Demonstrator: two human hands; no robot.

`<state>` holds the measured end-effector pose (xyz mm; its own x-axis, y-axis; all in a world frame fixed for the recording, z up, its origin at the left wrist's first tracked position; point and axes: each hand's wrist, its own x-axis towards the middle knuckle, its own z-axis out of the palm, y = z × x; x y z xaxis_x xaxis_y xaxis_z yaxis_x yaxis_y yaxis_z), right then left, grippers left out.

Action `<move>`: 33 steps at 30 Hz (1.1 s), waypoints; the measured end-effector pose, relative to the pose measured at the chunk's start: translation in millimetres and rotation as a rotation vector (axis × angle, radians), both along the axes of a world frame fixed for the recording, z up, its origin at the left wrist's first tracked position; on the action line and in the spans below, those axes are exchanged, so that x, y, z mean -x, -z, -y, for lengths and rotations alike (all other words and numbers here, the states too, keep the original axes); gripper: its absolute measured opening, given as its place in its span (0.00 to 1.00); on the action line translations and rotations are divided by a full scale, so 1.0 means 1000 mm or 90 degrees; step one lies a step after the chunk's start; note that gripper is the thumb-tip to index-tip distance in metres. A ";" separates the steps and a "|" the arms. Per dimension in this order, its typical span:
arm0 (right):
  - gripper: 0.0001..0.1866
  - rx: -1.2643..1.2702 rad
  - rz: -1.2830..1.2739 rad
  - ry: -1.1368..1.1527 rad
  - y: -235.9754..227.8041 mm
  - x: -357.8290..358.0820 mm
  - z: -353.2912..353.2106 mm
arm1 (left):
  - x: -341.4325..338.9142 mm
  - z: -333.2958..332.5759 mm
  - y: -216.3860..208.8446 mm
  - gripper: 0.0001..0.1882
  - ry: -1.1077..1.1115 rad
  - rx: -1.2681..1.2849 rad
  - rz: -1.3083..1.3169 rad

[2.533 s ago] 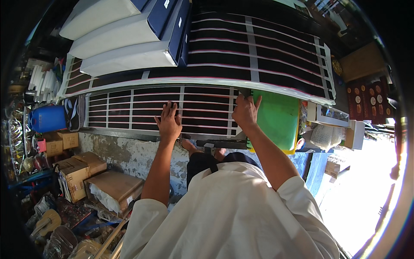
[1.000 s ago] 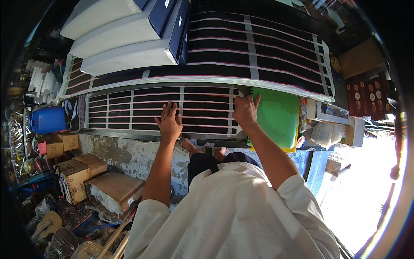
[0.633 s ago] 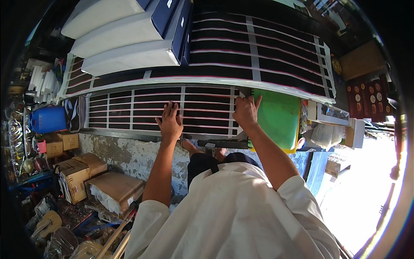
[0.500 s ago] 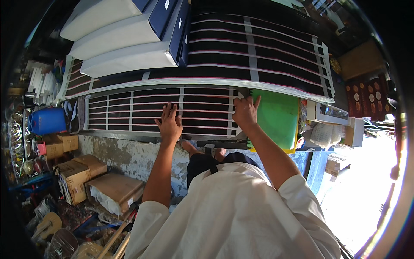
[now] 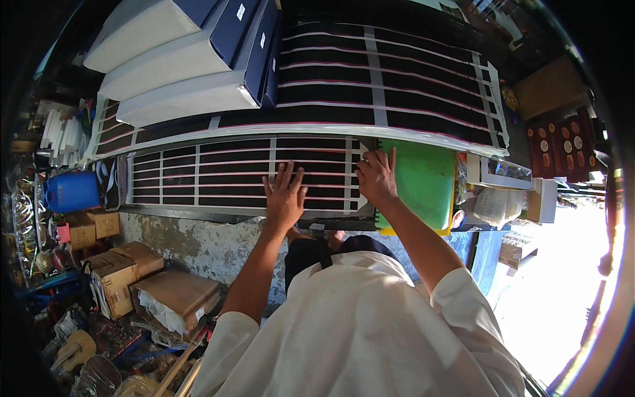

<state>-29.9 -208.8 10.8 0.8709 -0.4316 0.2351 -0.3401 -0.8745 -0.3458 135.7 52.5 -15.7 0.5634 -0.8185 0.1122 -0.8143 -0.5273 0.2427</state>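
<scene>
A long black sheet [image 5: 228,173] crossed by thin white and reddish strips lies flat on the near ledge. My left hand [image 5: 286,202] rests on it right of the middle, fingers spread and palm down. At the sheet's right end my right hand [image 5: 377,180] has its thumb and fingers bent together at the edge, while one finger points away. What lies under those fingers is partly hidden. Touching that hand's right side is a green spiral-bound notebook [image 5: 423,188] with a yellow edge beneath it.
Behind the ledge, a larger stack of similar striped sheets [image 5: 430,92] carries several white and dark-blue boxes [image 5: 185,99]. Cardboard boxes [image 5: 178,294] and wrapped goods stand low at the left, near a blue container [image 5: 71,190]. A peeling wall [image 5: 192,238] drops below the ledge.
My left hand has slid to the right along the striped sheet, closer to my right hand. My right hand stays at the sheet's right end.
</scene>
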 end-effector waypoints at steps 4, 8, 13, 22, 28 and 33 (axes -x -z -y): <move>0.09 -0.017 0.007 0.004 0.001 0.000 0.000 | 0.015 0.019 -0.002 0.31 0.061 0.004 -0.015; 0.10 -0.028 -0.011 0.010 0.002 0.001 0.001 | 0.021 0.030 -0.006 0.34 0.079 0.002 -0.034; 0.11 -0.017 0.007 0.009 0.002 0.000 0.001 | 0.030 0.037 -0.011 0.37 0.098 0.008 -0.022; 0.14 -0.033 -0.023 0.007 0.001 0.001 0.000 | 0.047 0.059 -0.010 0.39 0.120 0.038 -0.036; 0.13 -0.028 0.003 0.010 0.002 -0.001 0.000 | 0.048 0.062 -0.016 0.37 0.114 0.006 -0.038; 0.12 -0.017 0.015 0.015 0.006 -0.002 -0.001 | 0.048 0.073 -0.021 0.28 0.115 0.060 -0.030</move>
